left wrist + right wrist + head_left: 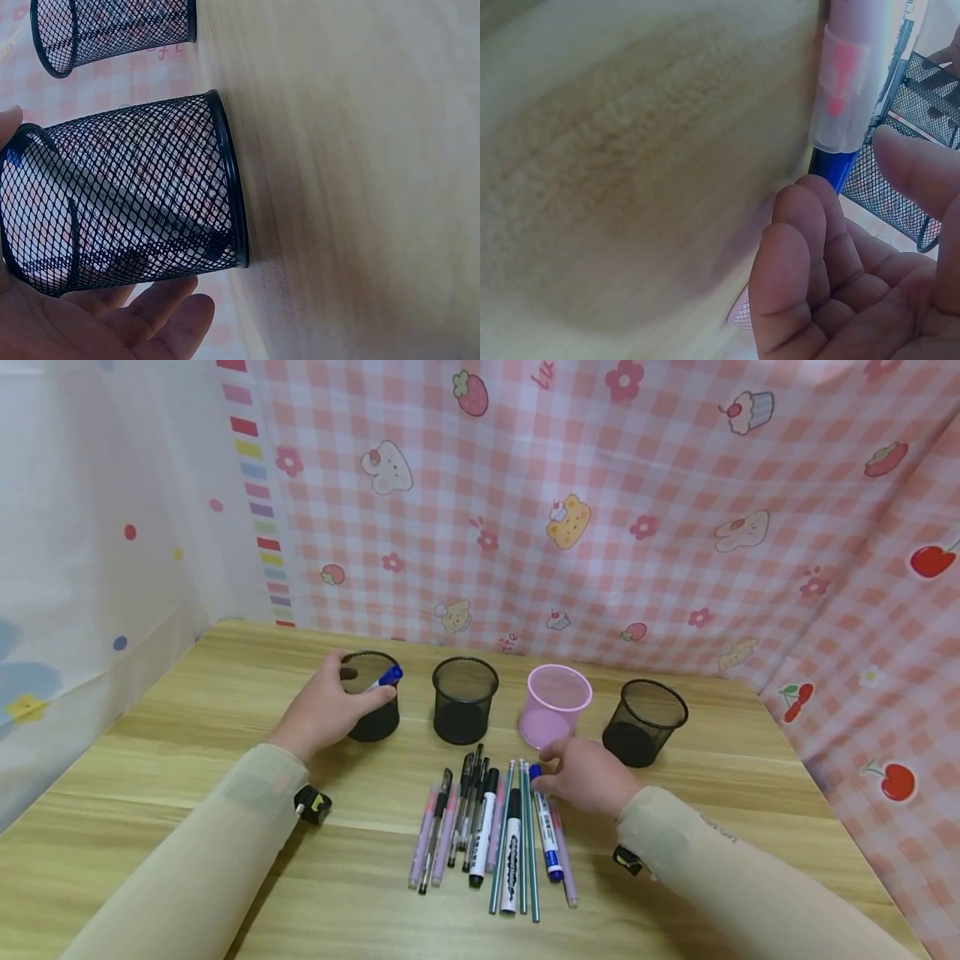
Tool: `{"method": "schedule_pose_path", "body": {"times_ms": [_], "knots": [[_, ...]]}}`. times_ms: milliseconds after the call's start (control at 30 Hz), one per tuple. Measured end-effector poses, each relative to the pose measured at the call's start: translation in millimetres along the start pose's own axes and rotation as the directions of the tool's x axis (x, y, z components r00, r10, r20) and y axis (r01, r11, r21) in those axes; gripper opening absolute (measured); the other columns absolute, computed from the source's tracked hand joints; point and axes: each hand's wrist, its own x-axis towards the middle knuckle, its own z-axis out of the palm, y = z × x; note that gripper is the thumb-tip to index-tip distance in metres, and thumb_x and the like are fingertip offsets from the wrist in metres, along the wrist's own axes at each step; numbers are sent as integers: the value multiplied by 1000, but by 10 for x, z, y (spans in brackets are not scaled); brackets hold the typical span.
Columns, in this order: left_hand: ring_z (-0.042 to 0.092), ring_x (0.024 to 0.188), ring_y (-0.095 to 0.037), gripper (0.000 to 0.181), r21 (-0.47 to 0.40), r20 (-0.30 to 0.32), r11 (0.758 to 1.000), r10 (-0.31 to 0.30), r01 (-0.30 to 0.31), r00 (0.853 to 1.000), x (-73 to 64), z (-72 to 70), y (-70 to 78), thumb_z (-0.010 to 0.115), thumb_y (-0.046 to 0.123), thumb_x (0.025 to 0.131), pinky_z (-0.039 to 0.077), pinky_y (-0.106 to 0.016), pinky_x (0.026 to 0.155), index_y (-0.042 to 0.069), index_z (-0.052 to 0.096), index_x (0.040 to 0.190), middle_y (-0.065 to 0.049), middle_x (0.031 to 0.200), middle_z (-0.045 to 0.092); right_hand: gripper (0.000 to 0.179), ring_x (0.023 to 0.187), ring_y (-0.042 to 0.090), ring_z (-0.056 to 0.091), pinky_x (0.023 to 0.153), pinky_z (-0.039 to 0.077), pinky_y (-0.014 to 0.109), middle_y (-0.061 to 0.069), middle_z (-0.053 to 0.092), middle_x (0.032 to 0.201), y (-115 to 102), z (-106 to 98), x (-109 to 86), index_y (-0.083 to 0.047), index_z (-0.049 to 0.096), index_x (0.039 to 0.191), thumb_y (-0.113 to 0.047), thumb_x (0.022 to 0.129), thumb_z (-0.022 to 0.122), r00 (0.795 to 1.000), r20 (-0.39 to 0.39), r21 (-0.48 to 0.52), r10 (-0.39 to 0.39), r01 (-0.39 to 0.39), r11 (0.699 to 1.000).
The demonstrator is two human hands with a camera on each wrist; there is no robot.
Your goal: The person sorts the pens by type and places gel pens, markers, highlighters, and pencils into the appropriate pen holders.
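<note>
Gripping the black cup point(378, 725) nearest the table's left edge, it's the left hand point(326, 710), thumb and fingers wrapped about its upper part! Inside sits a blue-ended marker point(390, 676) on a slant, one end poking above the rim and leaning toward the table's right edge, the other down by the base.

Over to the right hand point(588, 777), thumb and fingertips apart, right at the far end of another marker, the white-and-blue one point(545, 818); whether skin meets it, I can't tell. That marker lies lengthwise from far edge toward near edge, its near end angled slightly to the right edge. A lilac pen point(567, 864) lies close on its right, a bundle of pens and pencils point(482, 835) on its left. Just beyond the fingers stands a pink cup point(550, 727), with a second black cup point(461, 718) to its left and a third point(633, 743) toward the right edge. Wood-grain table point(150, 760), pink checked cloth point(510, 577) behind the far edge, white dotted cloth point(112, 468) along the left!
</note>
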Motion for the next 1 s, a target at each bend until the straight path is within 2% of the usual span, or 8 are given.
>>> {"method": "schedule_pose_path", "body": {"times_ms": [133, 367, 600, 1000], "knots": [[35, 153, -47, 120, -1, -1, 1000, 3, -3, 1000, 16, 5, -12, 63, 83, 85, 34, -69, 119, 13, 12, 168, -20, 169, 34, 41, 91, 18, 66, 87, 58, 41, 4, 75, 106, 5, 18, 11, -10, 74, 126, -30, 92, 83, 1000, -4, 3, -8, 8, 1000], [36, 152, -48, 114, 4, -4, 1000, 1, -1, 1000, 20, 3, -11, 64, 76, 89, 34, -69, 119, 13, 12, 168, -21, 169, 34, 36, 94, 18, 67, 92, 59, 45, 5, 77, 109, 25, 47, 35, -11, 75, 120, -29, 91, 84, 1000, -9, 9, -17, 17, 1000], [37, 152, -47, 122, 9, -2, 1000, -3, 3, 1000, 18, 2, -18, 63, 84, 85, 35, -68, 119, 13, 9, 169, -20, 169, 33, 35, 98, 19, 68, 97, 58, 48, 5, 77, 111, 24, 59, 51, -12, 76, 119, -31, 91, 84, 1000, -9, -1, -14, 14, 1000], [37, 152, -48, 119, 6, -3, 1000, -2, 2, 1000, 14, 1, -17, 63, 81, 87, 35, -69, 118, 13, 10, 169, -20, 169, 34, 35, 105, 22, 71, 102, 56, 51, 6, 78, 115, -22, 66, 4, -11, 76, 118, -30, 91, 85, 999, -6, -20, -37, 37, 999]]}}
